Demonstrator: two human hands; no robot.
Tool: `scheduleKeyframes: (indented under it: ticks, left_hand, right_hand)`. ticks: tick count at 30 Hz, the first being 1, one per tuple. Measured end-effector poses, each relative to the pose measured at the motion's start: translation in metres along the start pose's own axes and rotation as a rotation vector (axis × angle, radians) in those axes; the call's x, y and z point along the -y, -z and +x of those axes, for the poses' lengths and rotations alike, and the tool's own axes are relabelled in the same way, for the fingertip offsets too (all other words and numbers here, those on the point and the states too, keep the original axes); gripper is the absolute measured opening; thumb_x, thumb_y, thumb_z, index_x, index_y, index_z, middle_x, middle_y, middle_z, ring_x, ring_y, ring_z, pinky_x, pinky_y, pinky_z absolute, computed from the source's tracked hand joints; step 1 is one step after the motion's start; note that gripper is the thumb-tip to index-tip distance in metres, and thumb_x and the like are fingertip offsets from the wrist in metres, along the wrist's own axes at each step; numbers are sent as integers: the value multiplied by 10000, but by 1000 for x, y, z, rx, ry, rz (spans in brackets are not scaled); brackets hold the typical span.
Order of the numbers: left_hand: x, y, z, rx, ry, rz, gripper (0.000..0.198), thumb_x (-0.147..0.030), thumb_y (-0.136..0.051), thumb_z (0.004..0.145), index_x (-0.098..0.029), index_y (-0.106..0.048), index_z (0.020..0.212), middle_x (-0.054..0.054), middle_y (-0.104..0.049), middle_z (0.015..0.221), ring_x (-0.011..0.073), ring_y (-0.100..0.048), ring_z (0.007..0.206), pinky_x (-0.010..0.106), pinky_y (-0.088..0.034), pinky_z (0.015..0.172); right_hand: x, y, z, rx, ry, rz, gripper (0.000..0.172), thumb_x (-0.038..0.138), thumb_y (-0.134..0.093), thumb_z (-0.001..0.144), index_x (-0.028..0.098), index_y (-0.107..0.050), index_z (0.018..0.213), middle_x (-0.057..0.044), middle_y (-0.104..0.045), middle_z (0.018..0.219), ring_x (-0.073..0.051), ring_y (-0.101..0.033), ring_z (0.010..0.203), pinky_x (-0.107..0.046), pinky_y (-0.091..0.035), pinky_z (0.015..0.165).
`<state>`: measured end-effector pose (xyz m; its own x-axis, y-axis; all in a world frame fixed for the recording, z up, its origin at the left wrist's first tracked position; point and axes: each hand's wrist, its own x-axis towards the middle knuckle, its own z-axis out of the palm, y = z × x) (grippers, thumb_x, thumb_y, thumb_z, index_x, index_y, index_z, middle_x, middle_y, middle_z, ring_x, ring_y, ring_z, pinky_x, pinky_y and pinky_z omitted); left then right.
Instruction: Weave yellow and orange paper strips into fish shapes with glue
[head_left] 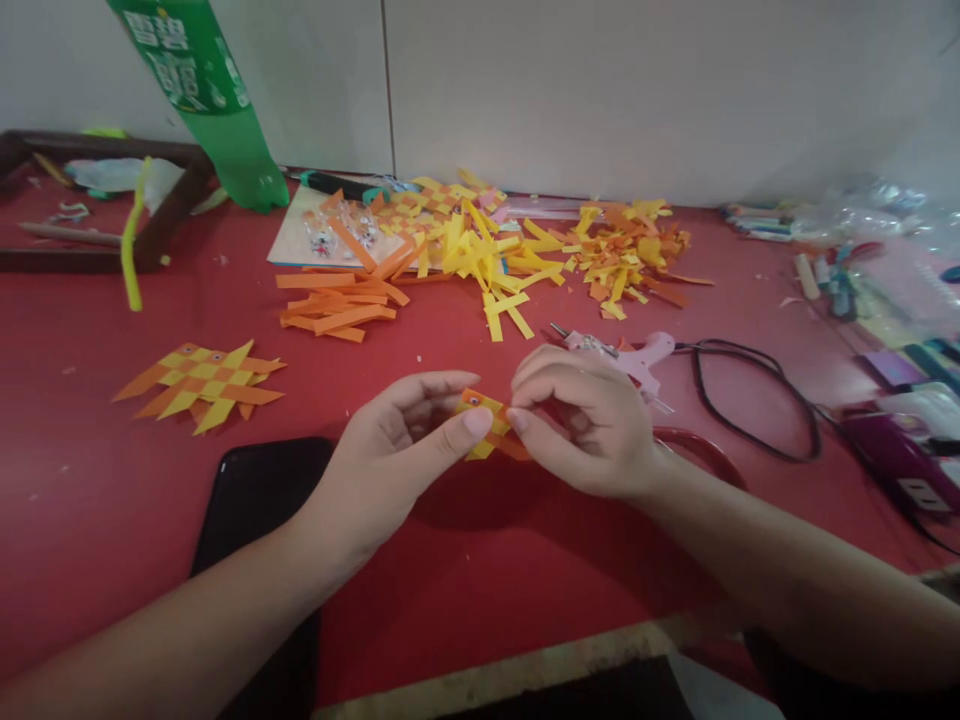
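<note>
A small woven fish of orange and yellow paper strips [486, 428] is held between both hands just above the red table [450, 560]. My left hand [397, 450] pinches its left side with thumb and fingers. My right hand [581, 425] pinches its right side, fingers curled. A small round eye shows on the fish's upper left. Most of the paper piece is hidden by my fingers.
Finished woven fish [202, 385] lie at the left. Orange strips [337, 305] and a yellow and orange scrap pile [525, 245] lie behind. A pink glue gun [630, 358] with black cord [750, 400] sits right; a black phone [255, 500] lies front left; a green bottle [210, 100] leans at the back.
</note>
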<state>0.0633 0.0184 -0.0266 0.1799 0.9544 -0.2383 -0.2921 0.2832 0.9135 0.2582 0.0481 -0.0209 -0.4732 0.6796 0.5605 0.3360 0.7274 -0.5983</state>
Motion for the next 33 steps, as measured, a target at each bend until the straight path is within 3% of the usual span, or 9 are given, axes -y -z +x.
scheduleKeyframes:
  ticks: [4, 7, 11, 14, 24, 33]
  left_hand:
    - [-2, 4, 3, 7, -50, 228, 204, -387, -789, 781, -189, -783, 827, 60, -795, 877, 200, -724, 828, 300, -584, 791]
    - [-3, 7, 6, -31, -49, 335, 234, -425, -788, 772, -197, -793, 821, 66, -804, 889, 219, -729, 845, 311, -576, 800]
    - [-3, 8, 8, -51, -59, 361, 299, -453, -808, 732, -193, -796, 881, 74, -806, 943, 238, -732, 885, 328, -570, 827]
    - [-2, 9, 8, -41, -65, 409, 303, -478, -791, 733, -188, -794, 821, 73, -807, 886, 245, -729, 851, 337, -566, 804]
    - [2, 15, 14, -114, -84, 395, 254, -432, -783, 750, -184, -789, 804, 64, -798, 830, 201, -699, 759, 298, -543, 743]
    - [4, 17, 13, -105, -57, 364, 284, -457, -773, 753, -172, -771, 747, 55, -767, 723, 196, -673, 677, 312, -548, 699]
  right_hand:
    - [0, -4, -2, 20, -22, 47, 100, 108, -613, 808, 182, -581, 749, -8, -601, 710, -114, -553, 653, -270, -477, 604]
    - [-3, -5, -3, 16, -24, 39, 107, 116, -612, 813, 179, -576, 733, -1, -593, 695, -107, -551, 642, -256, -464, 593]
    - [-8, -6, -4, 6, -33, 42, 101, 139, -598, 832, 181, -579, 743, 1, -585, 698, -106, -539, 636, -256, -454, 590]
    - [-11, -7, -5, 6, -16, 52, 110, 153, -587, 845, 181, -572, 741, -5, -597, 701, -111, -541, 643, -261, -462, 601]
    - [-15, -8, -6, -24, -10, 31, 27, 174, -585, 872, 179, -605, 855, -21, -615, 759, -134, -574, 711, -287, -495, 665]
    - [-17, -2, -5, -78, -26, 21, 69, 153, -563, 868, 183, -625, 876, -31, -628, 751, -152, -589, 692, -294, -509, 634]
